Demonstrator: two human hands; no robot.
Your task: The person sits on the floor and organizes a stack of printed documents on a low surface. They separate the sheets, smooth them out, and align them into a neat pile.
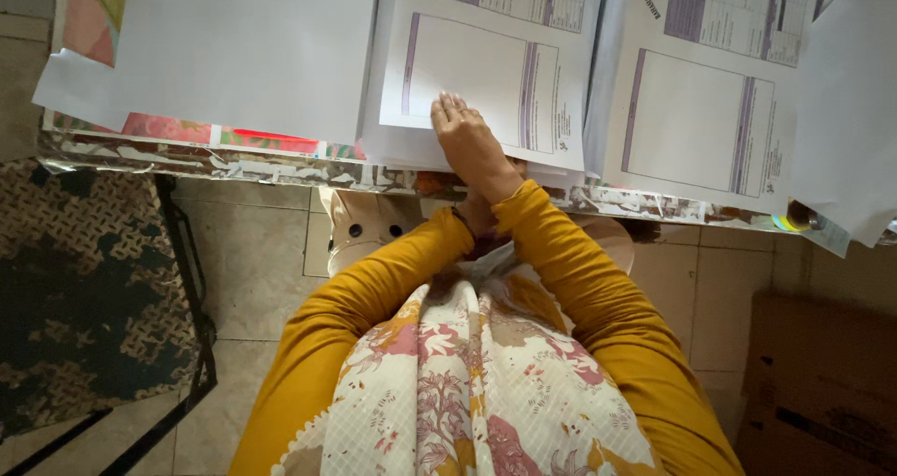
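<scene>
Paper-covered table [280, 166], foil-taped near edge. Printed form sheet [486, 74] at mid near edge, pinned flat by right hand [470, 144], fingers extended, grasping nothing. Left hand hidden beneath right wrist; grip cannot be told. Second form sheet [710, 112] toward right corner; blank sheet [243, 46] toward left.

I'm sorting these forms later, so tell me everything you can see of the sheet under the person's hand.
The printed sheet is white paper with purple bars framing a large blank box, plus a smaller table of print at its top edge. It lies flat on the table, overlapping other papers near the table's front edge. The right hand rests flat on its lower part, fingers together. The left hand is hidden beneath that wrist.
</scene>
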